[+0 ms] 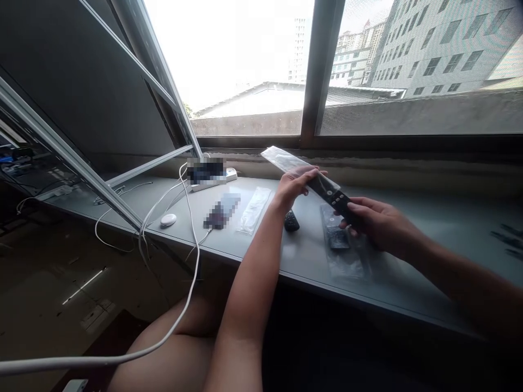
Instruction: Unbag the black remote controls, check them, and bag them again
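Observation:
A black remote control is partly inside a clear plastic bag, held above the table. My left hand is closed on the bag around the remote's covered part. The bare lower end of the remote is gripped by my right hand, thumb on top. Below it, another remote lies in a clear bag on the table. A dark remote with many buttons rests behind my left forearm, partly hidden by it.
On the grey table lie a flat clear bag, a blurred phone-like object with a cable, and a round white puck. A white power strip stands near the window. A white cable hangs over the front edge.

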A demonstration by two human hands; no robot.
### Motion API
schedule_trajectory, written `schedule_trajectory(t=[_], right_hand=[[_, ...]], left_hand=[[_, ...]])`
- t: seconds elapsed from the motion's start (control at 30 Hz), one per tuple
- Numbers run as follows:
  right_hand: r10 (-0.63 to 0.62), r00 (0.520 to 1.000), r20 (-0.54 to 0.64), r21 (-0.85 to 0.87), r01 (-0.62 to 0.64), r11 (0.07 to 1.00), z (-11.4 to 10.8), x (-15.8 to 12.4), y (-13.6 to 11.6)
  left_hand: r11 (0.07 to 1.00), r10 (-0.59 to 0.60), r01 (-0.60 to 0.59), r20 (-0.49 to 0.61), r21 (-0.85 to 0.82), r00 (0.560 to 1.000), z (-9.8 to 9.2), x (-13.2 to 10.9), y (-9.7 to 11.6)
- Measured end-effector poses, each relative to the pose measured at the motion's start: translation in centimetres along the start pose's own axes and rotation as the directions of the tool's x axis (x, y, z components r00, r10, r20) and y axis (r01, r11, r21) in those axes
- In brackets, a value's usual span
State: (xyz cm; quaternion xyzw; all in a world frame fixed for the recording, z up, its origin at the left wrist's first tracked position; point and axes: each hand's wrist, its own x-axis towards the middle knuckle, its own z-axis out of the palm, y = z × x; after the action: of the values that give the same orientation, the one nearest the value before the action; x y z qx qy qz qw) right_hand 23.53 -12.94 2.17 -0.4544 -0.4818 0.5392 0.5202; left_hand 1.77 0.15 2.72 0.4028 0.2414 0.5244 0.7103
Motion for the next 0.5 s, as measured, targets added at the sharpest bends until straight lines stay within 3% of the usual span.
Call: schedule_trajectory(t=[0.1, 0.2, 0.33, 0.5], right_hand=[[0.020, 0.998, 0.064, -0.054, -0.017, 0.998, -0.2, 0.0, 0.0], [0.069, 0.990, 0.126, -0.157, -0.048, 0.986, -0.4, -0.1, -0.2], [0.087, 0.988, 0.129, -0.180, -0.063, 0.982, -0.4, -0.3, -0.3], [0.089, 0.994, 0.061, -0.130, -0.081, 0.988, -0.1, -0.2, -0.2]], left_hand=[[0.995, 0.096, -0.096, -0.047, -0.005, 0.994, -0.3, 0.7, 0.1], [0.989, 0.142, -0.142, -0.001, 0.051, 0.990, -0.5, 1.0, -0.2], [0.992, 0.068, -0.082, 0.150, 0.092, 0.986, -0.4, 0.6, -0.6], [0.985, -0.035, -0.029, 0.359, 0.171, 0.933, -0.3, -0.3, -0.3]])
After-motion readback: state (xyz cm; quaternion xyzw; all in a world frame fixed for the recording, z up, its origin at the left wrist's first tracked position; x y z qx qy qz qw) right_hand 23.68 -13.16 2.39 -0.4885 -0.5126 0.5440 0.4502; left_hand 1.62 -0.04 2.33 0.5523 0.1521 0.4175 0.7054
